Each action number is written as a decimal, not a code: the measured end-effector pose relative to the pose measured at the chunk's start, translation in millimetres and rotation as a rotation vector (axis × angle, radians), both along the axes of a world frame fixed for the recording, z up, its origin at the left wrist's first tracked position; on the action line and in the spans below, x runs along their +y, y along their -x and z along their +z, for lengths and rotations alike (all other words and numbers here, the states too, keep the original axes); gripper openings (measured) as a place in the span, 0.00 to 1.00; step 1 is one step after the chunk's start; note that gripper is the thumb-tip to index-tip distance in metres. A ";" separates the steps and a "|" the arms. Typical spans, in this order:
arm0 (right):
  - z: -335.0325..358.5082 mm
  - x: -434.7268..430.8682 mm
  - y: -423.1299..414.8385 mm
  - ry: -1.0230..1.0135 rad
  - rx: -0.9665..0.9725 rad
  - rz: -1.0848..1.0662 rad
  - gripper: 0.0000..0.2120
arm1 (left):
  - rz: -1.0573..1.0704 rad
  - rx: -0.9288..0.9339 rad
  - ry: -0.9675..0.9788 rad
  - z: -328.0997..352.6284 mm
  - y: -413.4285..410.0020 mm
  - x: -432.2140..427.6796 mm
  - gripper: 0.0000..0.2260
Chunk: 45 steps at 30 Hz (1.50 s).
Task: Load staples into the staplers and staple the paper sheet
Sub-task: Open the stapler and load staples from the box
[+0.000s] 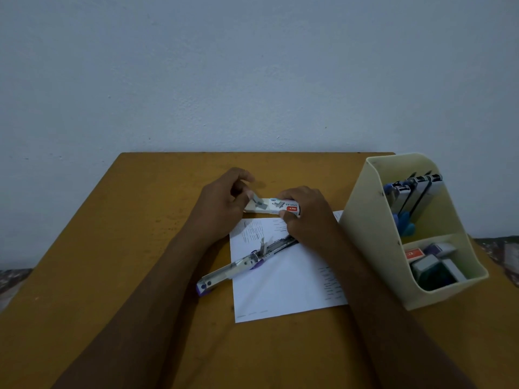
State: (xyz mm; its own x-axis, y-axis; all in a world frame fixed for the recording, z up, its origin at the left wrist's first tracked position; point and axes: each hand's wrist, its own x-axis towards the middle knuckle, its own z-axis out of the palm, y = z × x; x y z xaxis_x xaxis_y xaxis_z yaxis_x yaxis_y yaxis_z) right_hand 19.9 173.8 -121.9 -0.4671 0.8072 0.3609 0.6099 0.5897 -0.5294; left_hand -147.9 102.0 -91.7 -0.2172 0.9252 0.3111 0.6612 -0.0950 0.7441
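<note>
A small white staple box (271,206) with a red label lies on the table beyond the paper. My right hand (304,213) grips the box's right end. My left hand (224,203) pinches the left end, where the inner tray is slid partly out. A purple stapler (247,261) lies opened out flat, its metal staple channel exposed, partly on the white printed paper sheet (283,282) and partly on the wood. My right wrist covers the stapler's far end.
A cream desk organiser (362,220) stands at the right; several staplers sit in its back part and small boxes in its front pocket. The brown table (126,248) ends at a pale wall.
</note>
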 end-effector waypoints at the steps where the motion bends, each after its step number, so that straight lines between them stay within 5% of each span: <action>1: -0.2 0.1 -0.2 -0.015 -0.002 -0.007 0.16 | -0.001 0.006 -0.003 1.2 0.9 -0.1 0.09; 23: 24.6 -19.5 0.5 -0.373 0.310 0.144 0.08 | -0.125 -0.159 -0.027 25.8 -10.4 -8.8 0.04; 37: 35.8 -46.5 -16.6 -0.136 0.250 0.213 0.05 | -0.126 -0.107 0.070 33.4 -6.8 -54.0 0.05; 45: 28.6 -55.2 -34.5 -0.064 0.103 0.227 0.05 | -0.204 0.164 0.327 26.4 -21.0 -70.7 0.15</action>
State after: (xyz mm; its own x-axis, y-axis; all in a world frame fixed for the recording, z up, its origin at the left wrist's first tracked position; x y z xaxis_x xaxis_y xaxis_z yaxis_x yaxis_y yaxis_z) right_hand 54.4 118.6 -93.4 -0.5920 0.6598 0.4629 0.4028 0.7396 -0.5392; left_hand -126.9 31.3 -65.3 0.0084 0.9999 0.0088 0.7658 -0.0121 0.6430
